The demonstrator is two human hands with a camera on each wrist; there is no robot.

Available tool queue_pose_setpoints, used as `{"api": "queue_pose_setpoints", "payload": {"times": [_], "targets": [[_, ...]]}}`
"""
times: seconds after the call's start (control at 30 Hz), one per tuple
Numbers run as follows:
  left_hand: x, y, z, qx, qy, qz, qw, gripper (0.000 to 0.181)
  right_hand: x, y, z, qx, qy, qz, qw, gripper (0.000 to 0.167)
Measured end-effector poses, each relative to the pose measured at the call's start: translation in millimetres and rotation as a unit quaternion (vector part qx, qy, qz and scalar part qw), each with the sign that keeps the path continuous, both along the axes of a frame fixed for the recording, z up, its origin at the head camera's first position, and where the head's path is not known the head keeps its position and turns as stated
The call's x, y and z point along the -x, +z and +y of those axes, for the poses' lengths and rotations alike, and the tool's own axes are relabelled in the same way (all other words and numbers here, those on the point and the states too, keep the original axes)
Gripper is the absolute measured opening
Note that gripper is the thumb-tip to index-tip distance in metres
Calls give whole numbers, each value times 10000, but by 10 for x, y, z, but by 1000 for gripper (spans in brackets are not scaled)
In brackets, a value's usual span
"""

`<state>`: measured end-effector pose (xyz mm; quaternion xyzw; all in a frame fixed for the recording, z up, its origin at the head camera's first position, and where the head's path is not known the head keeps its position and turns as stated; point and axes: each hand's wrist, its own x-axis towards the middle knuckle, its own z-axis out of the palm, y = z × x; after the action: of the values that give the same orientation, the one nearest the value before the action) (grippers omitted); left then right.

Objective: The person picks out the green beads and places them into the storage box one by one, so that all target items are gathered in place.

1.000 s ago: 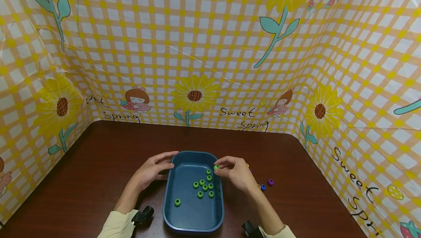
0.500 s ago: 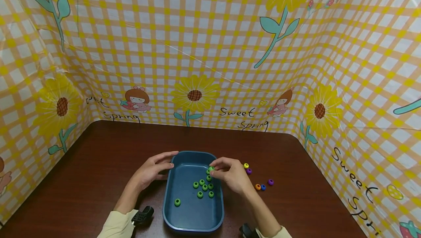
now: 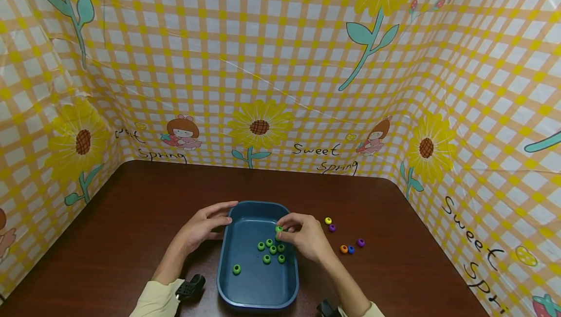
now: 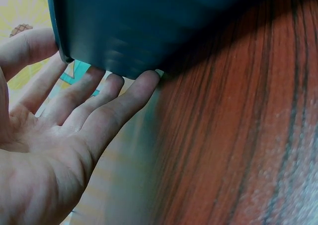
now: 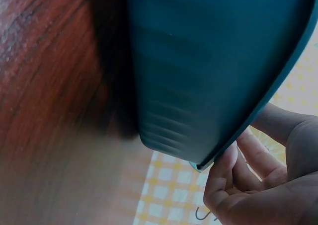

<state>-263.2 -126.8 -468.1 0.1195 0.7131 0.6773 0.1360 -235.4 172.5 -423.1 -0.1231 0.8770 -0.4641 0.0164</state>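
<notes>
A blue rectangular tray (image 3: pixel 258 293) stands on the brown table, with several green beads (image 3: pixel 266 259) scattered on its floor and one of them (image 3: pixel 236 270) apart at the near left. My left hand (image 3: pixel 200 227) rests against the tray's left side. The left wrist view shows that hand (image 4: pixel 64 115) with long, fairly straight fingertips touching the outer wall and the thumb near the rim. Over the tray's far right part, my right hand (image 3: pixel 307 236) pinches a green bead (image 3: pixel 279 229) between thumb and finger. From the right wrist, the tray wall hides that bead.
Right of the tray lie a yellow bead (image 3: pixel 328 221), a purple bead (image 3: pixel 332 228), an orange bead (image 3: pixel 344 249), a blue bead (image 3: pixel 350 250) and another purple bead (image 3: pixel 361 243). A checked sunflower cloth (image 3: pixel 263 73) walls in the table (image 3: pixel 166 185) at the back and sides.
My right hand has moved left and slightly nearer, carrying the green bead from the right rim to over the tray floor. The loose coloured beads came into full view. The left hand stays put.
</notes>
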Motion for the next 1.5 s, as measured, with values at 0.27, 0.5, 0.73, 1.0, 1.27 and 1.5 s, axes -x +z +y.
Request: {"api": "queue_pose_setpoints", "payload": {"times": [0.27, 0.5, 0.73, 1.0, 1.27, 1.5], "targets": [[11, -20, 28, -9, 127, -111, 9999, 50, 4, -26, -9, -106, -18, 86, 9999, 15], [20, -19, 28, 28, 190, -107, 9998, 49, 3, -36, -25, -158, -16, 149, 9998, 17], [22, -14, 23, -25, 139, -129, 9998, 50, -6, -38, -27, -199, -18, 183, 9996, 16], [19, -21, 19, -60, 51, -97, 9999, 50, -3, -31, -16, -234, 57, 126, 9996, 16], [20, -19, 22, -74, 30, -100, 9999, 50, -5, -28, -8, -161, 144, 127, 9997, 17], [10, -6, 32, -70, 25, -127, 9999, 51, -8, -33, 1, -166, 157, 131, 9997, 18]]}}
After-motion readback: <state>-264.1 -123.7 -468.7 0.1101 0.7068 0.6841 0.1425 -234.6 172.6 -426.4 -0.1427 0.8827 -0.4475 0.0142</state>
